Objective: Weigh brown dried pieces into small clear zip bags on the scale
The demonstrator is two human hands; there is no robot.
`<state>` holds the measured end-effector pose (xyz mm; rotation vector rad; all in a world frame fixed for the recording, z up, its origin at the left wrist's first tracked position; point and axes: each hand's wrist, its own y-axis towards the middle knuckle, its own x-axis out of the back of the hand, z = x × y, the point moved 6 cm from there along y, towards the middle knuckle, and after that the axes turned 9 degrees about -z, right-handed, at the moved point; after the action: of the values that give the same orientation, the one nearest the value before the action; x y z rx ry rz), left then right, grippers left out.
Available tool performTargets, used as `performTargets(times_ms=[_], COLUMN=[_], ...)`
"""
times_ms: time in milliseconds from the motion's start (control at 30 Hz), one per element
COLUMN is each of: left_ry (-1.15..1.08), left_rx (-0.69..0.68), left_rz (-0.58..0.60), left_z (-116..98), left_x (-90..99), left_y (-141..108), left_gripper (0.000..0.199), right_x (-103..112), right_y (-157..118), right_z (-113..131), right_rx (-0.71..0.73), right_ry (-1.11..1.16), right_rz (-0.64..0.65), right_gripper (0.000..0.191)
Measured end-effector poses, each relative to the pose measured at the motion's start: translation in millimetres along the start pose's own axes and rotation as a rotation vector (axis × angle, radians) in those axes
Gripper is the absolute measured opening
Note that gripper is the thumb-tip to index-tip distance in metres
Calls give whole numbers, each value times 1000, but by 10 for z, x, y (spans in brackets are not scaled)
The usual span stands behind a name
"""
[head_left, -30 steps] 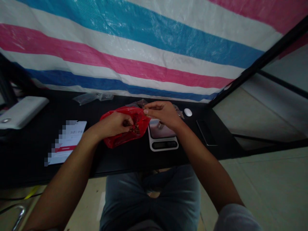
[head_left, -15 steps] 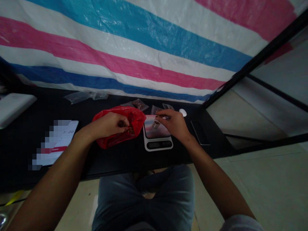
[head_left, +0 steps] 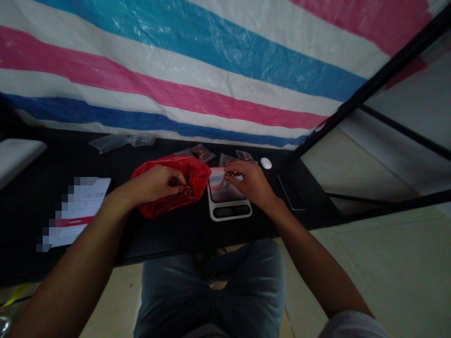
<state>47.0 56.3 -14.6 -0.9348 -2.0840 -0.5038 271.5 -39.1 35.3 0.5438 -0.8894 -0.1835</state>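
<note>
Two hands at table center: left hand (head_left: pixel 151 184) pinches dark pieces (head_left: pixel 188 189) inside floppy, lightweight red plastic bag (head_left: pixel 195 176), best held by rim; right hand (head_left: pixel 250 183) half-curled over kitchen scale (head_left: pixel 229 211), any hold unclear.

My left fingers (head_left: pixel 178 181) work at the mouth of the red plastic bag (head_left: pixel 199 176), and its bulk stands in the way between them and my right fingers (head_left: pixel 232 170), which are just above the kitchen scale (head_left: pixel 229 211). Just ahead of my right fingers lie small clear bags (head_left: pixel 229 160). Farther right sit a white mouse (head_left: pixel 266 163) and a black phone (head_left: pixel 291 192). Toward me, dark tabletop (head_left: pixel 169 239) leaves room to pass below the bag and the scale. Beyond my left forearm lies a printed sheet (head_left: pixel 79 211). Past the fingers, a striped tarp (head_left: pixel 176 80) closes off the far side.
</note>
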Motion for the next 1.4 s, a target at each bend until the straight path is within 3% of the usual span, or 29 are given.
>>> performTargets(times_ms=[267,500,700,900,1033,1133,1400], left_ry=[-55,-132,-270,-176,0,156,302], left_rx=[7,-18,-15,-128,-231,-307,-331], left_rz=[3,-23,-6,-54,-72,-68,15], left_z=[-28,-103,-182,-579,-945,-1142,-1298], left_x=[-9,6,-30,47,82,22,-184], left_y=[-6,-36,-43,100,370,596,828], left_gripper=[25,27,30,28,26,24,22], right_x=[15,183,149,82,-39,-16,228], right_y=[13,-46,-279,-359,-379,-400,-485], right_z=[42,-13,-194,-214,-207,-221,-276], right_rx=[-18,-150,-267,-279,-289,-289,-303], right_ry=[21,28,-70,-89,-68,-72,-9], right_rz=[75,-13,-17,-33,83,68,-46], right_gripper=[18,20,8,7,6,9,10])
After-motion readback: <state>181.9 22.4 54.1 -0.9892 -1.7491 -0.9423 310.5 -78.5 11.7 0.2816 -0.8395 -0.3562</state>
